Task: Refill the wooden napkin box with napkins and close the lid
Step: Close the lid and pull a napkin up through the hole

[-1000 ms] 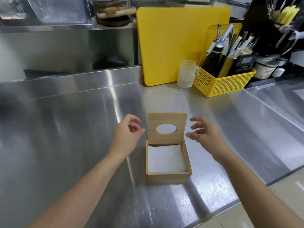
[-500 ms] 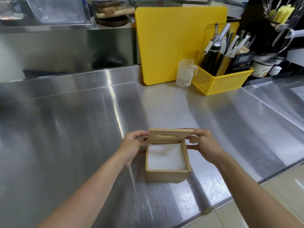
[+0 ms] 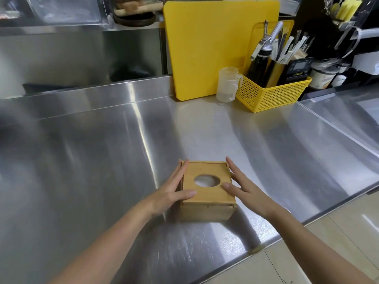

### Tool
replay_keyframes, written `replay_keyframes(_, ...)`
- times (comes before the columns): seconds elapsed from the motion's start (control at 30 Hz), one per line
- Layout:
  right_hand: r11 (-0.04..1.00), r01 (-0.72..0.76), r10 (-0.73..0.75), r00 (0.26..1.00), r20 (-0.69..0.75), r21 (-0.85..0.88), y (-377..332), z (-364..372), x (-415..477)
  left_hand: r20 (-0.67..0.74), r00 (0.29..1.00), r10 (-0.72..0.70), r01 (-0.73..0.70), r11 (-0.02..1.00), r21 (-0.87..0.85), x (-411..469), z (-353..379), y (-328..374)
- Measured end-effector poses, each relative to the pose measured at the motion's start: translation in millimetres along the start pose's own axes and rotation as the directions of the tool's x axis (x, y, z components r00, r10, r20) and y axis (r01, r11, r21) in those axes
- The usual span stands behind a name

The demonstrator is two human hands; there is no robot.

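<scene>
The wooden napkin box (image 3: 207,211) stands on the steel counter near its front edge. Its lid (image 3: 207,191) lies flat on top, and white napkins (image 3: 207,180) show through the oval hole. My left hand (image 3: 174,191) lies flat against the box's left side, thumb resting on the lid's front left corner. My right hand (image 3: 244,187) lies flat against the right side, thumb on the lid by the hole. The fingers of both hands are stretched out straight.
A yellow cutting board (image 3: 215,46) leans on the back wall. Beside it stand a clear measuring jug (image 3: 227,85) and a yellow basket (image 3: 272,95) of utensils. The counter (image 3: 102,160) edge runs diagonally at the lower right, with floor tiles below.
The lid stood upright a second ago; both hands took hold of it and swung it down. It now lies flat on the box, hands flat at the sides.
</scene>
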State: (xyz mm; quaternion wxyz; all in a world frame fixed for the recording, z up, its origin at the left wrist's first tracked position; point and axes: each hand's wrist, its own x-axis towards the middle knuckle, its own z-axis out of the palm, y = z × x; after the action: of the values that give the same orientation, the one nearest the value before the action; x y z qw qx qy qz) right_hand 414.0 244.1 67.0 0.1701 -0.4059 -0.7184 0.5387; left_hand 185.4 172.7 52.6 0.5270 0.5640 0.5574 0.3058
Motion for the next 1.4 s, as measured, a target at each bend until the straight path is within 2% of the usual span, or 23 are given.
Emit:
replay_keyframes(0.17, 0.951, 0.062, -0.076, 0.997, -0.033, -0.303, 9, 5, 0, -0.025, 0.999, 0.036, -0.027, 0.957, 0.287, 2, -2, -11)
replay_keyframes(0.37, 0.833, 0.136, -0.223, 0.969, -0.101, -0.536, 2, 3, 2, -0.067, 0.997, 0.031, 0.0, 0.907, 0.421, 0, -2, -9)
replay_keyframes(0.47, 0.616, 0.292, -0.482, 0.875, -0.057, -0.732, -9, 5, 6, -0.088, 0.994, 0.059, 0.0, 0.83, 0.558, -1, -4, -8)
replay_keyframes(0.53, 0.458, 0.324, -0.542, 0.84, 0.029, -0.828, -23, 9, 11, -0.099, 0.993, 0.065, 0.012, 0.773, 0.634, -2, -5, -7)
replay_keyframes(0.6, 0.269, 0.283, -0.393, 0.905, 0.163, -0.921, -37, 15, 20, -0.1, 0.993, 0.057, 0.028, 0.727, 0.686, -3, -6, -5)
replay_keyframes(0.63, 0.244, 0.267, -0.278, 0.94, 0.197, -0.932, -45, 18, 24, -0.101, 0.993, 0.054, 0.032, 0.712, 0.701, -3, -6, -4)
replay_keyframes(0.7, 0.163, 0.109, -0.071, 0.993, 0.099, -0.981, -41, 27, 35, -0.096, 0.994, 0.043, 0.039, 0.698, 0.715, -4, -5, -1)
replay_keyframes(0.77, 0.087, -0.059, -0.014, 0.998, -0.06, -0.994, -52, 34, 37, -0.096, 0.995, 0.033, 0.046, 0.695, 0.717, -4, -5, 2)
replay_keyframes(0.8, 0.035, -0.14, -0.031, 0.99, -0.141, -0.99, -60, 40, 37, -0.095, 0.995, 0.028, 0.049, 0.689, 0.723, -5, -4, 3)
replay_keyframes(0.87, -0.13, -0.035, -0.024, 0.999, -0.032, -0.991, -55, 44, 46, -0.083, 0.996, 0.017, 0.05, 0.676, 0.735, -5, -4, 5)
replay_keyframes(0.9, -0.123, 0.055, 0.121, 0.992, 0.04, -0.991, -53, 48, 50, -0.075, 0.997, 0.008, 0.05, 0.676, 0.735, -5, -4, 6)
replay_keyframes(0.93, -0.156, 0.079, 0.24, 0.97, 0.04, -0.985, -60, 52, 50, -0.066, 0.998, -0.004, 0.051, 0.681, 0.73, -5, -4, 8)
replay_keyframes(1.0, -0.217, 0.076, 0.245, 0.969, 0.021, -0.973, -64, 57, 53, -0.052, 0.998, -0.024, 0.054, 0.695, 0.717, -5, -5, 11)
replay_keyframes(1.03, -0.18, 0.054, 0.223, 0.975, 0.012, -0.982, -62, 58, 54, -0.048, 0.998, -0.03, 0.055, 0.704, 0.709, -6, -5, 12)
replay_keyframes(1.13, 0.05, 0.034, 0.087, 0.995, 0.038, -0.998, -61, 54, 51, -0.038, 0.999, -0.036, 0.053, 0.732, 0.68, -8, -5, 15)
replay_keyframes(1.17, 0.097, 0.045, 0.056, 0.997, 0.051, -0.994, -62, 51, 49, -0.038, 0.999, -0.038, 0.054, 0.742, 0.668, -8, -5, 15)
replay_keyframes(1.4, 0.288, 0.104, -0.042, 0.995, 0.096, -0.952, -56, 45, 54, -0.047, 0.998, -0.052, 0.07, 0.783, 0.618, -9, -5, 17)
